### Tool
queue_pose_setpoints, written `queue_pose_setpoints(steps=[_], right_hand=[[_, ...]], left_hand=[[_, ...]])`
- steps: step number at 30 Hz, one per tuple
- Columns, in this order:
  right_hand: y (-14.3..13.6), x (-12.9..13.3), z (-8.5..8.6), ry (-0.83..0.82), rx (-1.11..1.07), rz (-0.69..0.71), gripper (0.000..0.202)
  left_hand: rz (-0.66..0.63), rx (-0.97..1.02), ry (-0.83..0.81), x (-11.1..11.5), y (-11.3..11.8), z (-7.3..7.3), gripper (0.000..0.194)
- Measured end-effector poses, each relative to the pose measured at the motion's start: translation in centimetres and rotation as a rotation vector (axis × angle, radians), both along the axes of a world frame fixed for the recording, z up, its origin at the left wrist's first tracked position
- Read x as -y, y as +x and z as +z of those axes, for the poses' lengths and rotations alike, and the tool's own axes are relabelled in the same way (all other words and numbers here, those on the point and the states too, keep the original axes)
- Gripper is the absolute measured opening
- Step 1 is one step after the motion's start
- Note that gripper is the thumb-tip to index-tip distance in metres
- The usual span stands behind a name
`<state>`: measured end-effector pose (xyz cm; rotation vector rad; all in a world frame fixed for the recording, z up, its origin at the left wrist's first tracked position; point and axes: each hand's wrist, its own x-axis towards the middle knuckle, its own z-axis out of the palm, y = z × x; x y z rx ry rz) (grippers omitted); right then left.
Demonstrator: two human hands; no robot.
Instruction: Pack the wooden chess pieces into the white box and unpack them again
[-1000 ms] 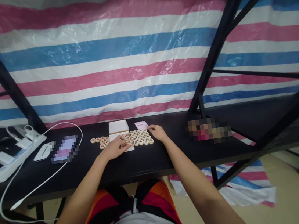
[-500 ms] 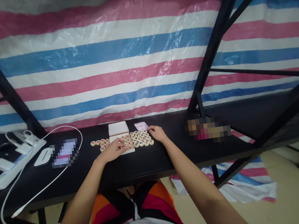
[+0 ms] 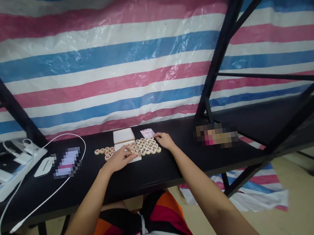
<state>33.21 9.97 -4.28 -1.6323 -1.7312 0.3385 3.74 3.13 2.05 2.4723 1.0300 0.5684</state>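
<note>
A small open box (image 3: 123,135) stands on the black table, its white lid folded back, with round Chinese chess pieces marked in red (image 3: 134,150) inside. My left hand (image 3: 119,157) lies over the left half of that box, fingers bent loosely and apart from the thumb; its palm side is hidden. Against the box's right side, pieces with dark markings (image 3: 148,146) lie in tidy rows. My right hand (image 3: 164,140) rests at their far right corner, fingertips touching or close to the end piece, holding nothing I can see. More red-marked pieces (image 3: 102,151) lie left of the box, partly behind my left hand.
A pink and white paper slip (image 3: 147,133) lies behind the dark-marked pieces. To the left are a blurred-out flat object (image 3: 68,162), a white device (image 3: 44,166), a power strip (image 3: 16,176) and a white cable (image 3: 42,201). Black frame posts (image 3: 221,54) rise before a striped sheet.
The view has shifted slightly. Both hands stay in nearly the same places over the box and beside the pieces; no piece has visibly moved.
</note>
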Motion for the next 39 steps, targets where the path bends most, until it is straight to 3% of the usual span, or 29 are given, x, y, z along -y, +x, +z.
queue_pose_setpoints(steps=[5,9,12,15,21,28,33,37,39], right_hand=[[0.0,0.2,0.2,-0.016,0.01,-0.001,0.028],[0.2,0.1,0.1,-0.015,0.012,0.0,0.028],[0.3,0.0,-0.1,-0.017,0.009,0.001,0.027],[0.3,0.0,-0.1,-0.021,0.007,0.002,0.027],[0.0,0.4,0.5,-0.029,-0.015,-0.005,0.026],[0.0,0.4,0.5,-0.022,-0.019,-0.001,0.026],[0.0,0.4,0.4,-0.03,-0.037,0.004,0.026],[0.1,0.4,0.4,-0.017,-0.046,0.004,0.025],[0.1,0.5,0.4,-0.018,-0.046,0.005,0.026]], left_hand=[[0.102,0.192,0.048,-1.2,-1.4,0.7,0.041],[0.309,0.288,0.12,-2.2,-5.9,1.1,0.033],[0.42,0.222,0.141,-2.3,-9.8,0.3,0.033],[0.496,0.146,0.136,-2.5,-11.8,-1.0,0.032],[0.511,0.013,0.178,-2.7,-11.1,-2.1,0.028],[0.41,-0.012,0.185,-2.3,-10.7,-2.0,0.03],[0.44,-0.055,0.182,-2.0,-10.2,-2.1,0.028],[0.499,0.034,0.25,-1.7,-9.4,-1.7,0.03],[0.462,0.044,0.275,-1.5,-8.4,-1.3,0.029]])
